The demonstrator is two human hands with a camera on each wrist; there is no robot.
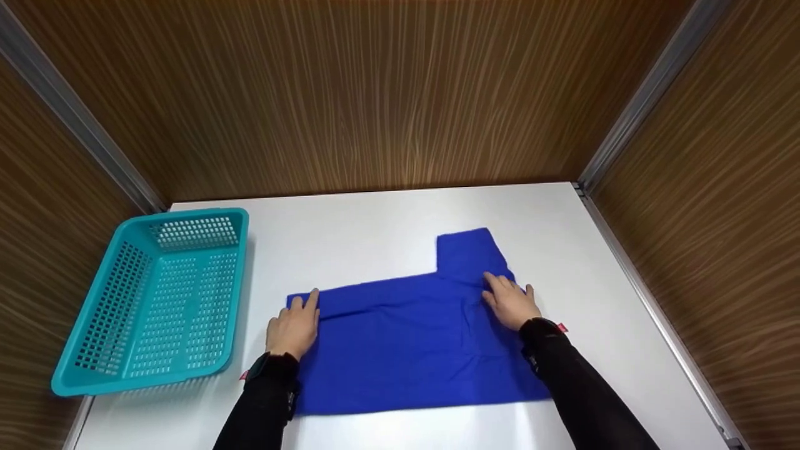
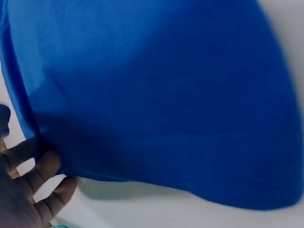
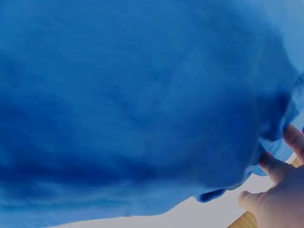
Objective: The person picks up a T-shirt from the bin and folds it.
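Observation:
A blue T-shirt lies folded lengthwise, with one sleeve pointing toward the back wall. At the shirt's far left corner, my left hand rests with its fingers extended on the cloth. In the left wrist view its fingers touch the edge of the fabric. My right hand lies at the right end, below the sleeve, its fingertips on the cloth. The right wrist view has the right hand beside bunched fabric, fingers loosely bent. Light creases cross the shirt's upper part.
A turquoise plastic basket with perforated sides stands left of the shirt on the white table. Wood-grain panels enclose the table at the back and both sides. A metal rail runs along the right edge.

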